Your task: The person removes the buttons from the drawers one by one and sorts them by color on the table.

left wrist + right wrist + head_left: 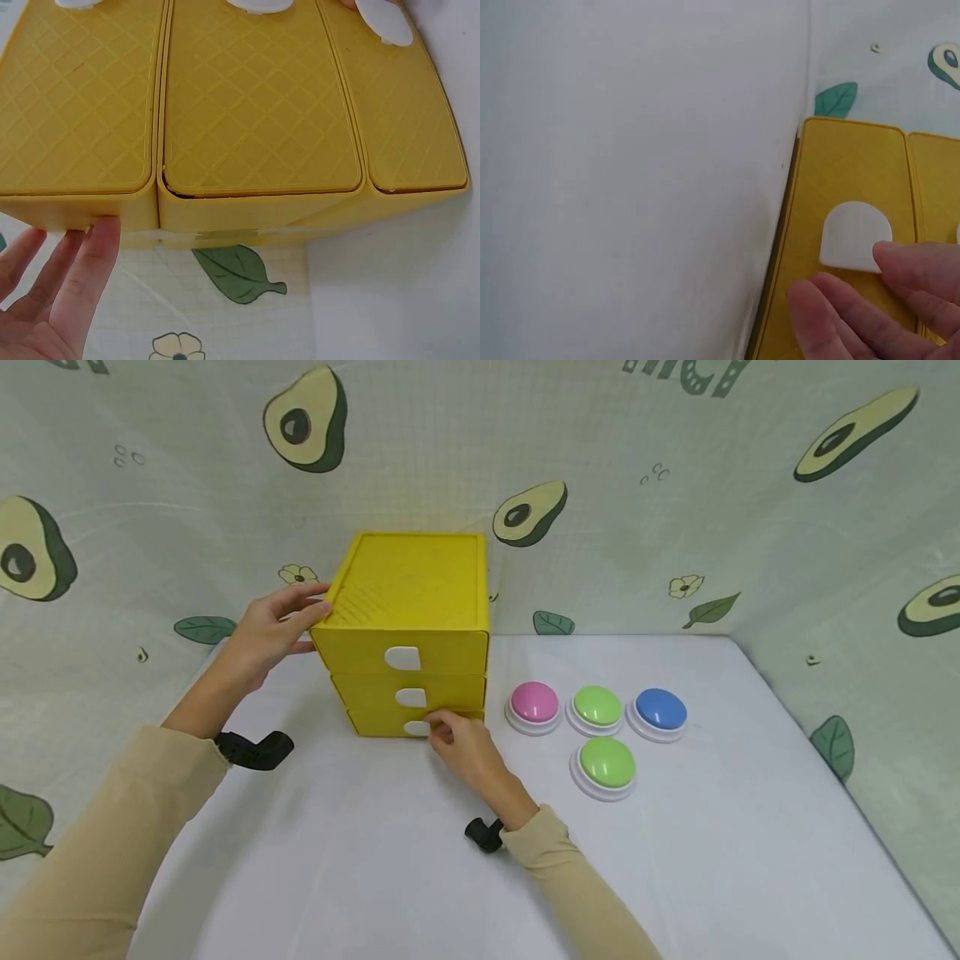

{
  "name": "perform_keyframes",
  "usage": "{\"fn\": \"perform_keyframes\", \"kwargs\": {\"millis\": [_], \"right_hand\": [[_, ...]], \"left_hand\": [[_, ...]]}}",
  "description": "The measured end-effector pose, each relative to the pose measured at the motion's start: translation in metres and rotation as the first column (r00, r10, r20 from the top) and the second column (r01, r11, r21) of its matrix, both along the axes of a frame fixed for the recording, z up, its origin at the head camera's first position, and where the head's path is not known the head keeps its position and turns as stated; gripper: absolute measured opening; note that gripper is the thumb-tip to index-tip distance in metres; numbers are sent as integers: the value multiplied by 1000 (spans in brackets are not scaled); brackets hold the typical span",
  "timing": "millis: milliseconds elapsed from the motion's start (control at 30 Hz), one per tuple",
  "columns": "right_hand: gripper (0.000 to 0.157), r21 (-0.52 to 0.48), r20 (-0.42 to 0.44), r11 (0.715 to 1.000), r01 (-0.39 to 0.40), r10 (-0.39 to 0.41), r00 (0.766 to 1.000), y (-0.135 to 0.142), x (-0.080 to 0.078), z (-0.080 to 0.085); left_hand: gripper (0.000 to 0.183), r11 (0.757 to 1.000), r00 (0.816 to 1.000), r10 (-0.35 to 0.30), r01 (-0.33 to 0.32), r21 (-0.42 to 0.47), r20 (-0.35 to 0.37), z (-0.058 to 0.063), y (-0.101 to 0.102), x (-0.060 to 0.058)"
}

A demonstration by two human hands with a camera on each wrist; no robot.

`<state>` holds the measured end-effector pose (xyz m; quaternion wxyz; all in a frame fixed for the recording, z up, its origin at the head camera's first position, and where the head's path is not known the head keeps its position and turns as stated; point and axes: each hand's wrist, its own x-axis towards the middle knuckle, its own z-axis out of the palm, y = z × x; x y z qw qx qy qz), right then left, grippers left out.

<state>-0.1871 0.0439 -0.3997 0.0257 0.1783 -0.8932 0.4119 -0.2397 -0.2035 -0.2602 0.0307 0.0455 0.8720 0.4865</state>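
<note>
A yellow three-drawer cabinet (412,581) stands at the back of the table, all its drawer fronts in line and each with a white handle. My left hand (270,631) rests against its upper left side, fingers fairly straight; the left wrist view shows these fingertips (105,232) at the side wall. Down at the bottom drawer (847,165), my right hand (468,752) has one fingertip at the edge of the white handle (855,232). The thumb and other fingers are loosely bent beside the handle, not closed round it.
Right of the cabinet are four-sided-free round push buttons: a pink button (535,702), a blue button (661,709), a back green button (597,705) and a front green button (608,762). An avocado-print cloth (420,443) hangs behind the white table (712,860).
</note>
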Motion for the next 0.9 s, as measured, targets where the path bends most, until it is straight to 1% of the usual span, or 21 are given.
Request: {"fn": "perform_keyframes", "kwargs": {"millis": [167, 400, 533, 767, 900], "right_hand": [[16, -36, 1, 999, 3, -3, 1000, -2, -2, -1], [13, -24, -35, 1000, 17, -17, 999, -3, -4, -2], [12, -33, -35, 999, 16, -17, 999, -3, -4, -2], [9, -45, -25, 999, 13, -14, 1000, -2, -3, -1], [9, -34, 13, 999, 15, -14, 1000, -1, -3, -1]], "left_hand": [[62, 1000, 1000, -2, 2, -1, -8, 2, 1, 1], [62, 1000, 1000, -7, 7, 4, -14, 4, 1, 1], [63, 1000, 1000, -8, 8, 4, -11, 4, 1, 1], [62, 1000, 1000, -8, 8, 5, -9, 3, 1, 2], [62, 1000, 1000, -9, 9, 0, -10, 2, 1, 1]]}}
